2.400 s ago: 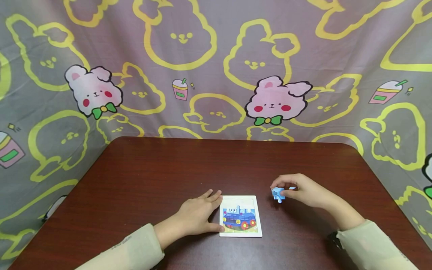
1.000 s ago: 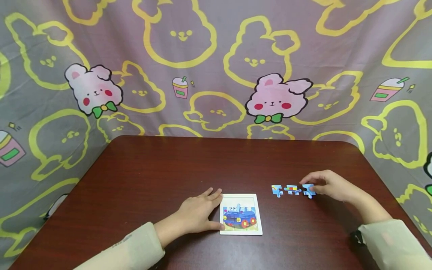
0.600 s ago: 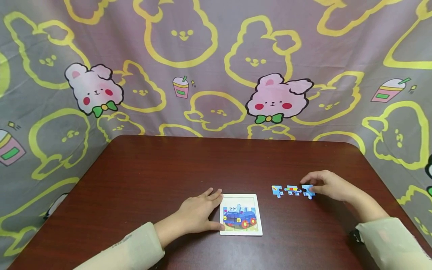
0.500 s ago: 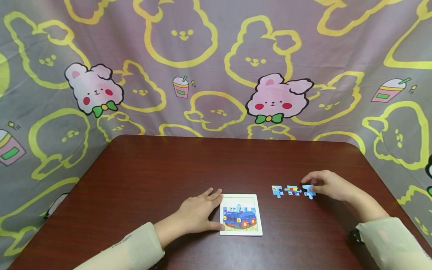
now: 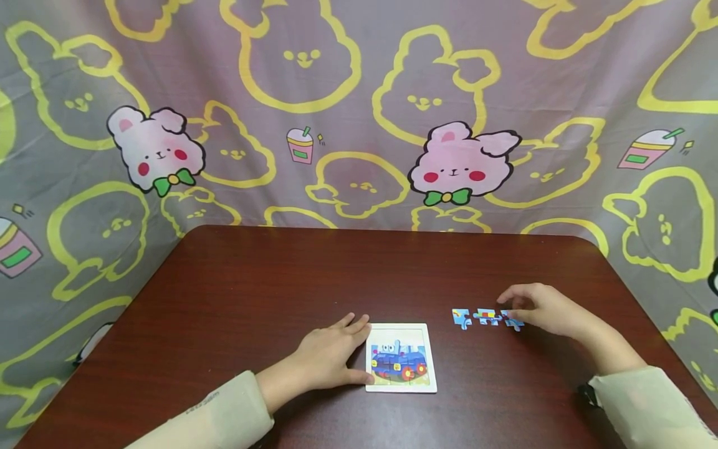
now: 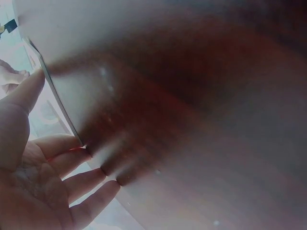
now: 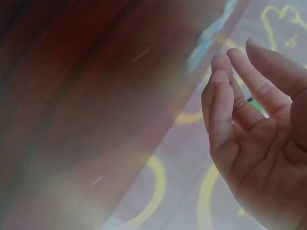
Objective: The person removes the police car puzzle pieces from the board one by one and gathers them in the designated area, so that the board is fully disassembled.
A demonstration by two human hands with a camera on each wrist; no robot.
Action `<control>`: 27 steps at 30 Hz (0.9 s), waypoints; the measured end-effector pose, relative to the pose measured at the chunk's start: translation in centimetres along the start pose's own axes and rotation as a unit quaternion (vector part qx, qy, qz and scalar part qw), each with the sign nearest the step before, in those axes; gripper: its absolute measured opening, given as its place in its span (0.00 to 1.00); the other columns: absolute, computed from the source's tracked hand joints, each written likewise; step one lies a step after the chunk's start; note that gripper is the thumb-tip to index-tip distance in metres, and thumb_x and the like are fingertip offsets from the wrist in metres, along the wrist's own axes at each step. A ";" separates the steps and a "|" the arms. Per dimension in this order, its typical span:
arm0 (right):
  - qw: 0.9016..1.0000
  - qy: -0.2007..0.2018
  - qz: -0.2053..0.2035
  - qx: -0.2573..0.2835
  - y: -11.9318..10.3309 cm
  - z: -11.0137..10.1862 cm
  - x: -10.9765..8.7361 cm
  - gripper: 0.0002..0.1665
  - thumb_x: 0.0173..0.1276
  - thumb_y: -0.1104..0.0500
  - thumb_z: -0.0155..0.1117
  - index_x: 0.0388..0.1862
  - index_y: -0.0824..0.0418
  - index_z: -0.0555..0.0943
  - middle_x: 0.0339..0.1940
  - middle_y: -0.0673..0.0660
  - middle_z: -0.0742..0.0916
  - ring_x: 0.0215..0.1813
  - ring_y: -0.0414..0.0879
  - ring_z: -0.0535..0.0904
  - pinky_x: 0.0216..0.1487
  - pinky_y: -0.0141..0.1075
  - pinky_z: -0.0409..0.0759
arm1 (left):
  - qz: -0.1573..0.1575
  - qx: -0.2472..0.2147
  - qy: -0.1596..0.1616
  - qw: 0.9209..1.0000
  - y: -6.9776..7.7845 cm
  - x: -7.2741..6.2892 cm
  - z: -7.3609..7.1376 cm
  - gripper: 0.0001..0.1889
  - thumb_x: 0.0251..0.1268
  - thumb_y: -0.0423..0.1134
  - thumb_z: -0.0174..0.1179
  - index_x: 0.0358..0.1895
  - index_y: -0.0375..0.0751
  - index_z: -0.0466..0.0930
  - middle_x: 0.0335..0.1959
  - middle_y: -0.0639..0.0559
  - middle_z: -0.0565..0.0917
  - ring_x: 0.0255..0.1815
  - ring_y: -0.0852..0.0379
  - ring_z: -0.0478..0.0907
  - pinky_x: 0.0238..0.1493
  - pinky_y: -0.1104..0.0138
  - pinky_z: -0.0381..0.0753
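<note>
My left hand rests flat on the table at the left side of a white-rimmed puzzle board, thumb and forefinger at its edge. The left wrist view shows those straight fingers along the board's edge. Lower rows hold a picture of a blue vehicle with red wheels; the top strip is bare and pale. Right of the board lie three blue jigsaw pieces in a row: a left piece, a middle piece with red and yellow, and a right piece. Over the last hovers my right hand, its thumb partly covering it, fingers loosely bent.
The dark red-brown table has rounded far corners. A grey-pink curtain with rabbit prints surrounds its back and sides.
The right hand has set the jigsaw pieces down in a row, moved rightward to the last one, and its thumb now lies further across that piece. The left hand stays put.
</note>
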State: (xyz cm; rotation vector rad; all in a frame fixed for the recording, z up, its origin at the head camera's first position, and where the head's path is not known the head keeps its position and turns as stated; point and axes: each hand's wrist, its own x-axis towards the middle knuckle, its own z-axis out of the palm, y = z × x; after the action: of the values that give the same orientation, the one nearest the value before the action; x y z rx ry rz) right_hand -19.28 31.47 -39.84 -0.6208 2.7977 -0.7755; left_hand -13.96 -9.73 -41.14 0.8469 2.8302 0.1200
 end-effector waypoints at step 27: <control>0.979 -0.122 -0.141 0.087 -12.9 6.7 7.2 0.10 0.66 0.63 0.69 0.46 0.61 0.85 0.26 0.45 0.81 0.30 0.35 0.73 0.32 0.29 0.73 | 0.000 -0.007 -0.004 1.000 0.0 0.0 -0.1 0.48 0.53 0.72 0.62 0.74 0.47 0.67 0.77 0.53 0.64 0.78 0.48 0.61 0.56 0.46 0.80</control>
State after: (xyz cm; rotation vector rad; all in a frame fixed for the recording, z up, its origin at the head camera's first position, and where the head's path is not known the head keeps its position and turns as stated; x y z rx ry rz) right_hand -19.47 15.22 -39.12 -1.0174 2.4183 -0.9123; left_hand -13.99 -9.67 -41.06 0.8415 2.8191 0.1364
